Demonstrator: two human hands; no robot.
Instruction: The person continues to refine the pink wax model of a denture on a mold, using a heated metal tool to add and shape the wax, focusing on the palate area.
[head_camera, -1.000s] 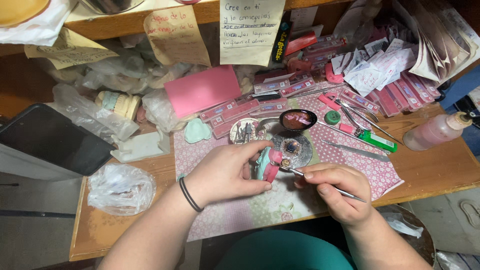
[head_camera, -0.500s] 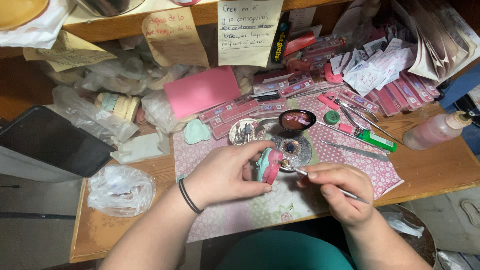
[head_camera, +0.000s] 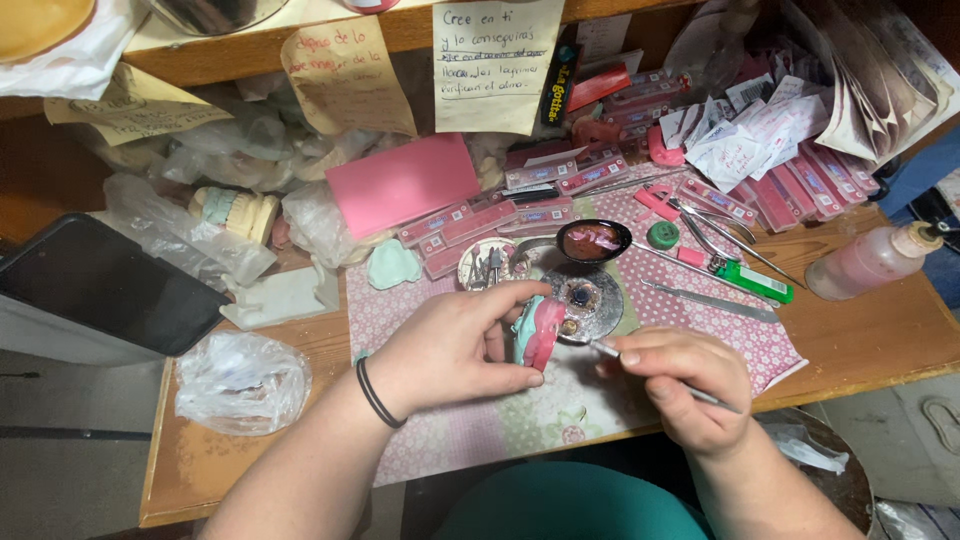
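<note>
Your left hand (head_camera: 455, 345) is closed around a small dental model (head_camera: 540, 330), pink wax on a pale green plaster base, and holds it tilted on its side, just above the flowered pink mat (head_camera: 480, 430) near the front edge of the wooden bench (head_camera: 870, 340). On this wrist you wear a thin black band (head_camera: 375, 393). Your right hand (head_camera: 690, 385) pinches a slim metal instrument (head_camera: 605, 348) like a pen; its tip points to the left and comes very close to the wax side of the model, but I cannot tell if it really touches. Just behind the model lies a round metal dish (head_camera: 592, 300) with dark stains, and behind that a spoon (head_camera: 592, 241) with pink material in its bowl. To the right of the spoon you see a small green cap (head_camera: 662, 235), a green lighter (head_camera: 752, 281), a flat metal spatula (head_camera: 712, 301) and pliers (head_camera: 715, 225). At the far right stands a plastic squeeze bottle (head_camera: 868, 262) with pinkish liquid. Behind the mat many pink flat boxes (head_camera: 480, 222) are spread, with a pink sheet (head_camera: 402, 183) that leans over them. On the left side are a dark tablet (head_camera: 95, 285), a crumpled clear plastic bag (head_camera: 240, 380) and another plaster cast (head_camera: 235, 212) inside plastic. Handwritten paper notes (head_camera: 495, 65) hang from the shelf above.
</note>
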